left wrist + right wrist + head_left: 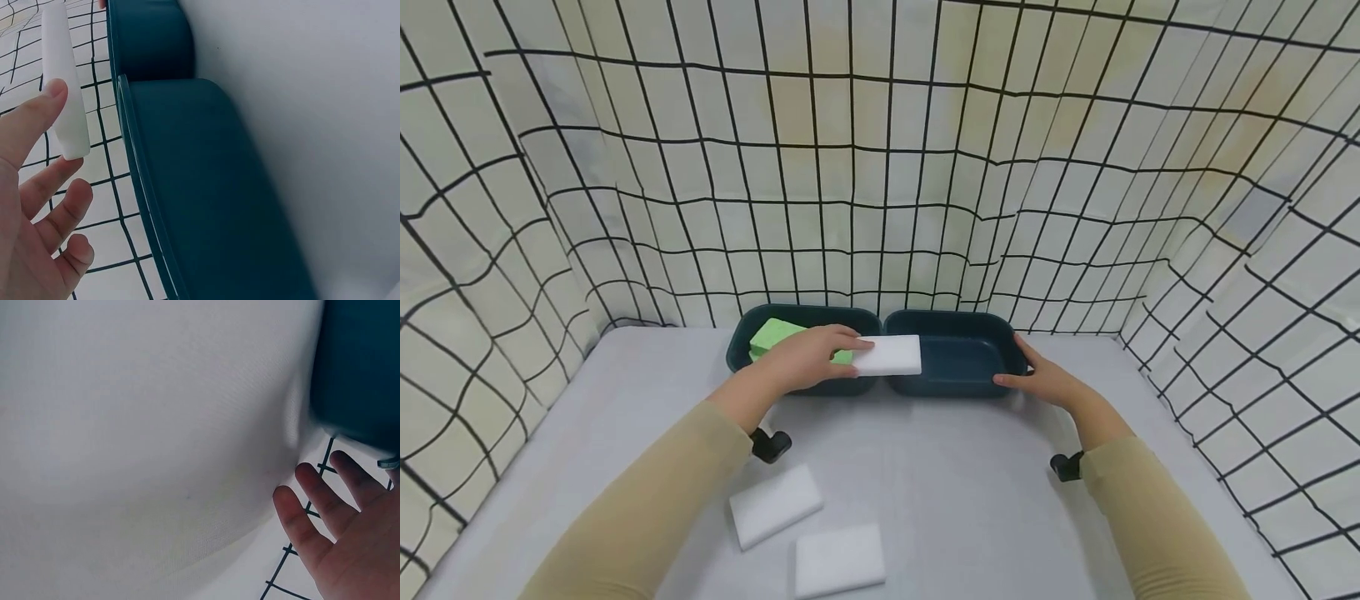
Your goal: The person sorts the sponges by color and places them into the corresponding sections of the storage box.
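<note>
My left hand [815, 357] pinches a white sponge block [891, 356] between thumb and fingers, above the adjoining ends of two dark teal trays. In the left wrist view, the thumb lies on the face of this block [67, 94] and the index fingertip touches its lower end; the other fingers are loosely bent. Green sponge blocks [772, 333] lie in the left tray [735, 354], partly covered by the hand. At the right end of the right tray [955, 388], my right hand [1047, 379] touches the rim with thumb and fingers spread. Its fingers extend fairly straight in the right wrist view.
Two more white sponge blocks [777, 506] [840, 561] lie on the white tabletop [955, 500] near the left forearm. A black wire grid [880, 204] backed by white cloth rises behind the trays and along both sides.
</note>
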Demonstrator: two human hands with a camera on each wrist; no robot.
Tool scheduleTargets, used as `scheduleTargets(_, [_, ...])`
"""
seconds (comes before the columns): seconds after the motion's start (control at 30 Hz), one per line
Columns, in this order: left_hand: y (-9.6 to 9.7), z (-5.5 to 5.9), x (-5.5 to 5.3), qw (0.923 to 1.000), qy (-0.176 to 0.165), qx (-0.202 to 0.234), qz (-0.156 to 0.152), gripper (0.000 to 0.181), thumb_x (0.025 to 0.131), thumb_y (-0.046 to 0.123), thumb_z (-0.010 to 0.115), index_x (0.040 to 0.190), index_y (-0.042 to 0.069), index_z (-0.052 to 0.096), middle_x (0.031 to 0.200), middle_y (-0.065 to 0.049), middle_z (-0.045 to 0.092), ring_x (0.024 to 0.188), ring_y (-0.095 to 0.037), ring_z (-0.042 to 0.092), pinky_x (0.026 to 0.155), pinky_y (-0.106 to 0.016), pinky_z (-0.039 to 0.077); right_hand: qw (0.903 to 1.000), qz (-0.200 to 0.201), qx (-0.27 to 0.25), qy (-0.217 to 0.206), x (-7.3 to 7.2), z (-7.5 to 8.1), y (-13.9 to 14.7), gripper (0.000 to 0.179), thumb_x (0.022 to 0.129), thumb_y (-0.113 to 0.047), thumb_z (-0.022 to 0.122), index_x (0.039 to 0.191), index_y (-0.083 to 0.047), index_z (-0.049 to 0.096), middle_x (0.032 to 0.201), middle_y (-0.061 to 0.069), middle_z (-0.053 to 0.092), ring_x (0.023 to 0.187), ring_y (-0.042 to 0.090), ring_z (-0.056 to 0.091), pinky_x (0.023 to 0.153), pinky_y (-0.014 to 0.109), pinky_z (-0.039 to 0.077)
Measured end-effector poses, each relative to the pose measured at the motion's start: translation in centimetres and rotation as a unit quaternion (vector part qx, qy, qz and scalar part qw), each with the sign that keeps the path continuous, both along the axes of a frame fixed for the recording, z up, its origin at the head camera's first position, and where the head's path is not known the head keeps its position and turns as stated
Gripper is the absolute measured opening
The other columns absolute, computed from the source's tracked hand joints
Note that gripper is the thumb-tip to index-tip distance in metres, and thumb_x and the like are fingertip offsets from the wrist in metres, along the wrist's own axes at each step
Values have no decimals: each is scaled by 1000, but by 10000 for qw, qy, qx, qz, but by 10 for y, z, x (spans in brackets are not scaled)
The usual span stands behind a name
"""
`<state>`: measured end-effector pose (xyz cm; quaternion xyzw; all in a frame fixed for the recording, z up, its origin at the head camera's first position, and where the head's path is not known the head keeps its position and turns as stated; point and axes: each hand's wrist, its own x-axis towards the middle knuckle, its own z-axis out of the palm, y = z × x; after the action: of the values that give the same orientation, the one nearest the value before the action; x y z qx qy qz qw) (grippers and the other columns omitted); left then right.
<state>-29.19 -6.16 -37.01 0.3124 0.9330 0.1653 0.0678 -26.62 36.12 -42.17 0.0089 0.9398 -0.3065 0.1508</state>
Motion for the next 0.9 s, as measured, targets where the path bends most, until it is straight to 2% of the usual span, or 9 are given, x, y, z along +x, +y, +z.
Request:
scheduleTargets(0.23, [24, 7, -16, 9997, 59, -203, -114, 53, 92, 39, 71, 142, 37, 55, 151, -1, 46, 137, -26, 43, 109, -50, 39, 9999, -55, -32, -81, 0, 1, 1, 112, 83, -70, 64, 159, -30, -9, 164, 23, -1, 147, 50, 6, 112, 70, 15])
scheduleTargets(0.5, [65, 15, -35, 9991, -80, -330, -269, 50, 92, 36, 71, 141, 36, 57, 152, 0, 46, 140, -24, 40, 112, -47, 36, 9998, -136, -30, -118, 0, 2, -2, 113, 82, -70, 65, 160, -30, -7, 164, 23, 0, 147, 50, 6, 112, 71, 14])
scheduleTargets(0.73, [103, 3, -47, 9961, -199, -832, -203, 50, 91, 37, 72, 140, 36, 58, 147, 1, 50, 135, -21, 44, 110, -44, 37, 9997, -183, -31, -168, -2, 1, 0, 109, 85, -66, 65, 160, -30, -7, 164, 23, -1, 147, 51, 5, 111, 71, 14])
scheduleTargets(0.9, [120, 1, -49, 9926, -218, -1179, -216, 48, 92, 33, 73, 138, 34, 60, 145, 2, 53, 131, -22, 49, 106, -41, 42, 9998, -136, -45, -114, -5, -2, 3, 110, 84, -67, 65, 160, -32, -6, 164, 22, 1, 147, 50, 8, 112, 70, 15])
